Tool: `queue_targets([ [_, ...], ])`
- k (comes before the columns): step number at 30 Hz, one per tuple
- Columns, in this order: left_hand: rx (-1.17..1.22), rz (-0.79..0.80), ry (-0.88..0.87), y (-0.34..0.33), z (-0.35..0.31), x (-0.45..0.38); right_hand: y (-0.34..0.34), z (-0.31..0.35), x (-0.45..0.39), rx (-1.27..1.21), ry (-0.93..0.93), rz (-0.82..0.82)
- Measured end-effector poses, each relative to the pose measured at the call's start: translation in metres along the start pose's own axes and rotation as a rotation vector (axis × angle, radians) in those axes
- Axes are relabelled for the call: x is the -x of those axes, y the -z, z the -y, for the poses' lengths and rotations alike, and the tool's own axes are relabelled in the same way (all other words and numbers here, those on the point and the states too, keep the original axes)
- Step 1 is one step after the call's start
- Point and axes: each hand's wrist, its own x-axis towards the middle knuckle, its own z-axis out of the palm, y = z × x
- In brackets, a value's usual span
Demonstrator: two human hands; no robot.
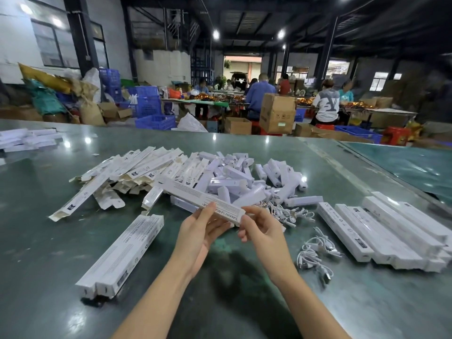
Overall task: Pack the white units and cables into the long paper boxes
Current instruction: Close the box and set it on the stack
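Above the green table (244,302) we hold one long paper box (195,195) in the air, slanting from far left down to near right. Our left hand (200,231) grips it from below, thumb on its printed face; our right hand (263,228) pinches its near end, fingers curled. Behind the box lies a heap of white units (244,177), with flat unfolded boxes (127,172) spread to the left of it. Loose white cables (315,255) lie just right of our right hand. Filled boxes (391,236) sit in a row at right, and two more (124,250) lie at left.
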Motion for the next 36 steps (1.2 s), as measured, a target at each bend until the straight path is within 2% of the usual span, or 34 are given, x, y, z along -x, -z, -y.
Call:
queue_targets([
  [3, -0.004, -0.009, -0.009, 0.001, 0.0, -0.001, 0.001, -0.003, -0.002, -0.022, -0.081, 0.046],
  [13, -0.023, -0.04, -0.024, 0.003, 0.0, -0.003, 0.001, -0.005, -0.004, -0.113, -0.148, 0.085],
  [21, -0.017, -0.047, -0.017, 0.002, -0.001, -0.001, 0.0, -0.003, -0.005, -0.182, -0.166, 0.056],
  [29, -0.001, 0.015, -0.007, 0.001, -0.003, 0.001, 0.004, -0.001, -0.006, -0.324, -0.198, 0.047],
  [36, -0.037, 0.065, -0.016, 0.001, -0.004, 0.002, 0.01, 0.002, -0.005, -0.437, -0.232, 0.122],
])
